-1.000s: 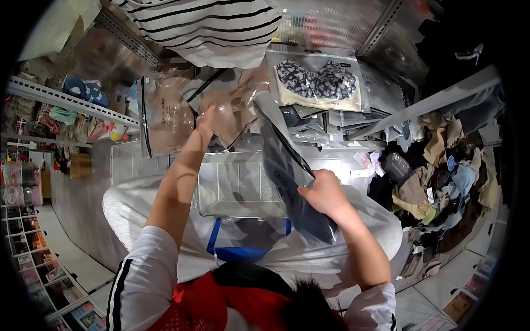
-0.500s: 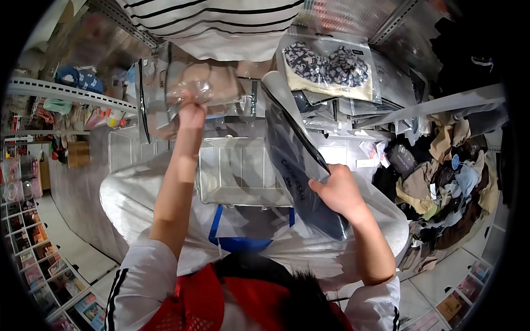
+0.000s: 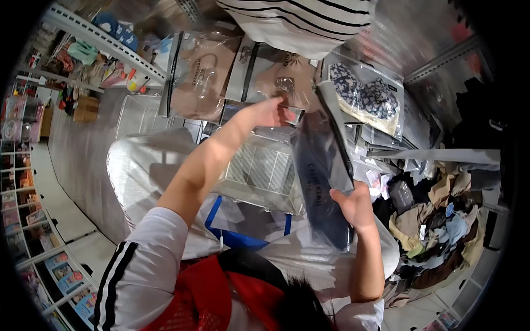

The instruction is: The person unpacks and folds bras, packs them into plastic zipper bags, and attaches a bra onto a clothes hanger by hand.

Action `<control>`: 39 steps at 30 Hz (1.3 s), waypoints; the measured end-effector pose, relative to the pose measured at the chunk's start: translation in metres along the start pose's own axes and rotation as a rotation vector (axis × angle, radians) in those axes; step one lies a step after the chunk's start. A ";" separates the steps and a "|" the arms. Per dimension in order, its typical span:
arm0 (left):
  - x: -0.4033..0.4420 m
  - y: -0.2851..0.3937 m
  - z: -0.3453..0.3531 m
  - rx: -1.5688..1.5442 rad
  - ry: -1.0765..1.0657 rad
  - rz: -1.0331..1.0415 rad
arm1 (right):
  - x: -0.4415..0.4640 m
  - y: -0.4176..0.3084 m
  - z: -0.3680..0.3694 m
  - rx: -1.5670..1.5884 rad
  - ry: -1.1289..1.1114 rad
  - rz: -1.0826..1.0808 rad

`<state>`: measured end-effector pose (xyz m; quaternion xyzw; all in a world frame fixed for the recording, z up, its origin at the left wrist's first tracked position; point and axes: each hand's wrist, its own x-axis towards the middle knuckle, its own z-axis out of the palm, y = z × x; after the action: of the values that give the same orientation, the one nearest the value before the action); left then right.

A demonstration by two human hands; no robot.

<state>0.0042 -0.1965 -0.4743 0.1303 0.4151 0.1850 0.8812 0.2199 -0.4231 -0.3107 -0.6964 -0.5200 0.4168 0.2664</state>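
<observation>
I have the right hand (image 3: 356, 207) gripping the edge of a dark packet (image 3: 320, 176), which hangs aslant along the right side of the wire basket (image 3: 259, 165). At the lower edge of a beige packet (image 3: 276, 69) I see the left hand (image 3: 271, 113), though I cannot tell whether its fingers pinch the plastic. A floral packet (image 3: 367, 94) lies farther right, just beyond the dark one

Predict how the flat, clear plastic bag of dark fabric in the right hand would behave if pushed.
The clear plastic bag would probably flex, since its film is creased. Its glossy surface suggests it may slide. Its flat shape makes rolling unlikely.
</observation>
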 end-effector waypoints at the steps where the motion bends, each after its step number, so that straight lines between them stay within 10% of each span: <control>1: -0.018 -0.002 -0.011 0.028 0.019 -0.059 | 0.001 -0.004 -0.003 0.065 -0.009 -0.015; 8: -0.090 -0.047 -0.198 -0.141 1.016 0.220 | 0.008 -0.028 -0.006 -0.008 0.021 0.075; 18: -0.131 0.104 -0.123 -0.113 0.214 1.034 | 0.047 -0.061 0.031 -0.001 -0.066 0.181; 23: -0.109 0.184 -0.164 -0.182 0.453 0.879 | 0.066 -0.045 0.045 0.061 -0.068 0.207; 29: -0.049 0.123 -0.251 -0.070 0.742 0.492 | 0.070 -0.053 0.043 0.122 -0.071 0.287; 32: -0.046 0.086 -0.243 -0.206 0.828 0.674 | 0.062 -0.055 0.034 0.033 -0.132 0.331; 34: -0.081 0.060 -0.126 0.068 1.419 0.567 | 0.054 -0.047 0.032 -0.068 -0.103 0.231; 39: -0.044 0.004 -0.016 1.257 0.632 1.394 | 0.020 -0.045 -0.009 -0.188 -0.149 0.262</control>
<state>-0.0351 -0.2104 -0.4529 0.7340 0.4843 0.4346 0.1945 0.2077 -0.3897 -0.2760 -0.7472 -0.4799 0.4479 0.1040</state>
